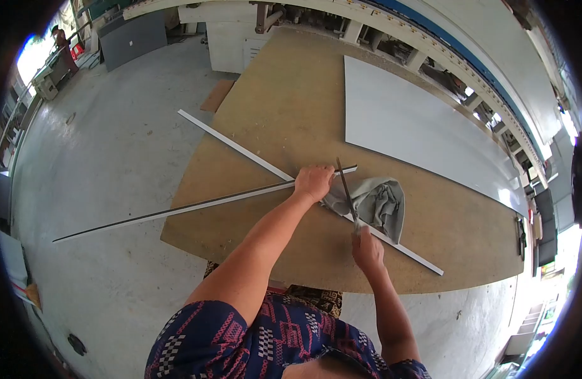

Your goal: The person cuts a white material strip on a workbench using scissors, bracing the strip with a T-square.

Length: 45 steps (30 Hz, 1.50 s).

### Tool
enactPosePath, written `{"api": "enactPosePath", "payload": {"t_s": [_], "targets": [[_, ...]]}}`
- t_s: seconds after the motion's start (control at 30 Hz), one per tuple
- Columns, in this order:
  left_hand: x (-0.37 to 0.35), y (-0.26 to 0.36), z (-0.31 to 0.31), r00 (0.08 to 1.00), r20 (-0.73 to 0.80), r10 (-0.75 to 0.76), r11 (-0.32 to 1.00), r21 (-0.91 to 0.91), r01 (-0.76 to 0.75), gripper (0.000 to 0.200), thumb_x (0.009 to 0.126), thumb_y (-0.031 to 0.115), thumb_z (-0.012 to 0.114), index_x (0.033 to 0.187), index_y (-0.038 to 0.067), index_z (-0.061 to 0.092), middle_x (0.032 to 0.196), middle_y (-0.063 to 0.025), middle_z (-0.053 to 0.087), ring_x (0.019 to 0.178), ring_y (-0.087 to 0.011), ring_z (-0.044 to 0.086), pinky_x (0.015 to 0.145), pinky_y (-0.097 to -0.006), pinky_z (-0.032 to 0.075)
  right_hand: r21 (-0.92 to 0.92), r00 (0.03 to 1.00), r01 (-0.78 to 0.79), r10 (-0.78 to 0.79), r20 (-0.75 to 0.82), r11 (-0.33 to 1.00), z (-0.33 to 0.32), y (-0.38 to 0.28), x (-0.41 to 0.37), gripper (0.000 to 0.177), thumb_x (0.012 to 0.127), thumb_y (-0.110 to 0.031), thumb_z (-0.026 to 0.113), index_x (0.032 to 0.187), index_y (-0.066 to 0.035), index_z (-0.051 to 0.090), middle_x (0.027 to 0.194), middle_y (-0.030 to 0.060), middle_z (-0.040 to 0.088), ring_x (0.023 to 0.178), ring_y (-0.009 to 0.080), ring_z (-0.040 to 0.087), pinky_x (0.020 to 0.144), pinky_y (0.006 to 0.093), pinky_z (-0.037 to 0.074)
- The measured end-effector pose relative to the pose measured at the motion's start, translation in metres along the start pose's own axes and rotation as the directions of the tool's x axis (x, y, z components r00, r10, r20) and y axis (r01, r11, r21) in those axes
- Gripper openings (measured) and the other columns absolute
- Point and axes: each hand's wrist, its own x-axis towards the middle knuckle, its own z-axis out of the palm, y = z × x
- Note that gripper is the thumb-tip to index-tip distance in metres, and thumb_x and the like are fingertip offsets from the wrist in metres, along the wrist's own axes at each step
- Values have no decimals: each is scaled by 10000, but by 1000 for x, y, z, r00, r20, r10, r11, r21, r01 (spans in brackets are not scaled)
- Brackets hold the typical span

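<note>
My left hand (314, 182) is closed around a long thin strip (228, 197) near its right end, pressing it over the brown board. The strip is dark along its upper edge and reaches far left past the board. In my right hand (368, 251) is a long narrow file-like tool (345, 184), its dark blade pointing up and crossing near the strip's end. Beneath both hands lies a white strip (240, 150), running diagonally from upper left to lower right. A crumpled grey cloth (381, 205) rests on that white strip, right of the tool.
The brown board (284, 95) bears a large white panel (424, 126) at the right. A long machine (455, 69) stands behind it. Dark grey panels (134, 43) lean at the upper left, and a person (58, 38) is far off at the left.
</note>
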Motion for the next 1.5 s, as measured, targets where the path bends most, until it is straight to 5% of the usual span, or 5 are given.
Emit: {"api": "enactPosePath", "payload": {"t_s": [0.33, 1.03, 1.23, 1.33, 1.5], "targets": [[-1, 0, -2, 999, 39, -17, 1000, 15, 17, 162, 850, 251, 514, 889, 103, 567, 855, -94, 635, 862, -278, 607, 697, -422, 488, -4, 983, 103, -102, -155, 995, 15, -25, 91, 268, 838, -224, 522, 961, 1, 445, 766, 265, 603, 781, 460, 578, 673, 509, 438], [1, -1, 3, 1000, -10, -14, 1000, 19, 14, 155, 849, 238, 501, 852, 91, 551, 828, -111, 629, 800, -303, 611, 673, -440, 485, 93, 996, 31, -23, -86, 995, 13, -34, 59, 344, 840, -251, 542, 1025, 24, 450, 801, 275, 603, 813, 449, 581, 707, 516, 429], [-1, -4, 6, 999, -34, -5, 999, 49, 7, 183, 867, 277, 505, 884, 96, 519, 861, -112, 623, 828, -326, 597, 681, -452, 481, 211, 974, 192, -159, -163, 959, 1, 2, 56, 322, 822, -172, 549, 1129, -82, 516, 1039, 200, 587, 924, 370, 586, 732, 454, 471], [-1, -2, 5, 999, -30, -13, 999, 43, 14, 180, 870, 275, 504, 892, 97, 521, 850, -109, 620, 837, -319, 592, 685, -453, 478, 163, 874, 347, -255, -414, 924, -20, 9, 71, 321, 801, -101, 530, 1117, -139, 572, 1155, 144, 529, 924, 361, 581, 751, 436, 472], [-2, -2, 3, 1000, -20, -15, 999, 47, 16, 189, 876, 282, 503, 894, 96, 525, 859, -105, 620, 852, -310, 591, 704, -446, 477, -128, 914, 344, -363, -182, 930, -11, 28, 109, 293, 753, -51, 516, 1015, -107, 635, 1170, 141, 524, 908, 351, 588, 769, 436, 481]]}}
